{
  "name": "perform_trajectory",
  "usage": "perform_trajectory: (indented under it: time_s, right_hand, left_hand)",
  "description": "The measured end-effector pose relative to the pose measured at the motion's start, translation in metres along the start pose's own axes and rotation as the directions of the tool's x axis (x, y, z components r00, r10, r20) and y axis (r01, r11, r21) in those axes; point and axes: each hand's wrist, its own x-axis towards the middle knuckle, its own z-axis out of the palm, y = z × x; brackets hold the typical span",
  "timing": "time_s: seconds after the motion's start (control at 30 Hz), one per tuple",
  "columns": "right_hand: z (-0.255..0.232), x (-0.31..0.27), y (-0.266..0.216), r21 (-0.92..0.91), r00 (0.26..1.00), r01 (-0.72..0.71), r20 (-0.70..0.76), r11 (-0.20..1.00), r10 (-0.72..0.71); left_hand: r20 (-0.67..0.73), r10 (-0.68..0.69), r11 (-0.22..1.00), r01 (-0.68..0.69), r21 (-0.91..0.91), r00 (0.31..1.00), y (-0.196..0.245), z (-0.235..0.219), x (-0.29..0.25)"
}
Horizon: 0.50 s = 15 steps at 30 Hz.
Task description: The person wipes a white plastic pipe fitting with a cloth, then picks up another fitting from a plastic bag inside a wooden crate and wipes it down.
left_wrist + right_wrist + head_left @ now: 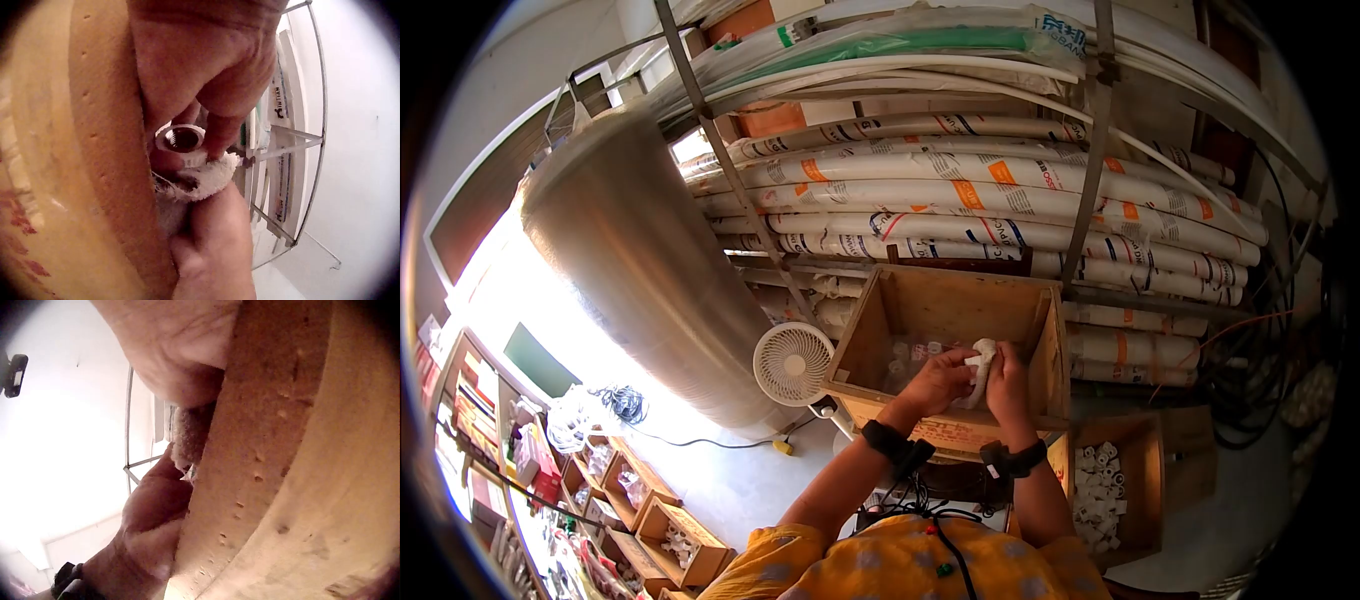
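Above the near side of a wooden box (948, 430), the left hand (940, 383) pinches a white threaded pipe fitting (181, 139), its round opening facing the left wrist camera. A light, fuzzy cloth (215, 177) lies against the fitting. The right hand (1008, 385) grips this cloth (982, 362); in the right wrist view the cloth (187, 434) shows between the two hands, and the box's wooden edge hides the right fingers. Some clear plastic-wrapped pieces (900, 365) lie inside the box, left of the hands.
A white fan (793, 364) stands at the box's left. To the right, a wooden box (1140, 500) holds several white fittings. Long wrapped pipes (960, 195) lie on a metal rack (1090, 170) behind. A large wrapped roll (650, 260) leans at left, with small wooden boxes (685, 540) below.
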Motion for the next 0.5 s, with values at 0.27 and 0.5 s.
perform_trajectory:
  time_s: [0.27,0.5]
  right_hand:
    - [-0.007,0.001,-0.012,-0.011,0.989,-0.11,0.098,0.994,0.111]
    - [0.002,0.0,0.012,0.048,0.984,-0.153,0.097,0.987,0.148]
  left_hand:
    - [0.035,0.154,0.971,-0.158,0.178,0.987,0.002,0.007,-0.004]
    - [-0.007,0.133,0.981,-0.131,0.145,0.991,0.002,0.006,-0.006]
